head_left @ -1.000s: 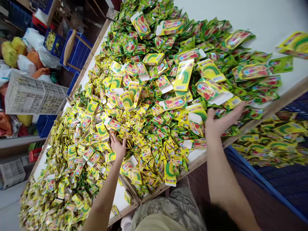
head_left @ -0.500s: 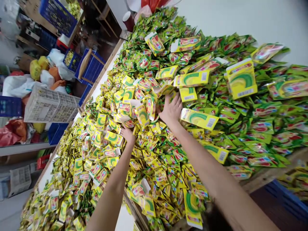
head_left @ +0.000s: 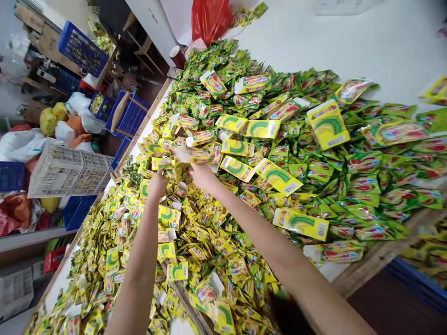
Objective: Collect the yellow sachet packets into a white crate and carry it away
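My left hand (head_left: 158, 185) is at the left part of a heap of small sachets, its fingers curled in. What they grip, if anything, is hidden; a small yellow box (head_left: 161, 163) lies right at the fingertips. To its right, my right hand (head_left: 203, 177) is closed at a motion-blurred yellow box (head_left: 197, 156) with a white open flap, its fingers partly hidden behind it. Yellow sachets (head_left: 206, 209) lie under both hands. Several more flat yellow boxes with a green curve, such as the carton (head_left: 279, 177), rest on the heap to the right.
Green sachets (head_left: 370, 163) spread over the right of the white table (head_left: 296, 42). A wooden edge strip (head_left: 387, 249) borders it. At the back are a red plastic bag (head_left: 211, 21) and a dark red cup (head_left: 177, 56). White crates (head_left: 70, 170) and blue crates (head_left: 129, 114) stand left, beyond the table.
Both hands have moved left across the heap, the right one farther. My right hand, spread on the boxes before, is now closed at one box. Several boxes near it have shifted, and the view has moved.
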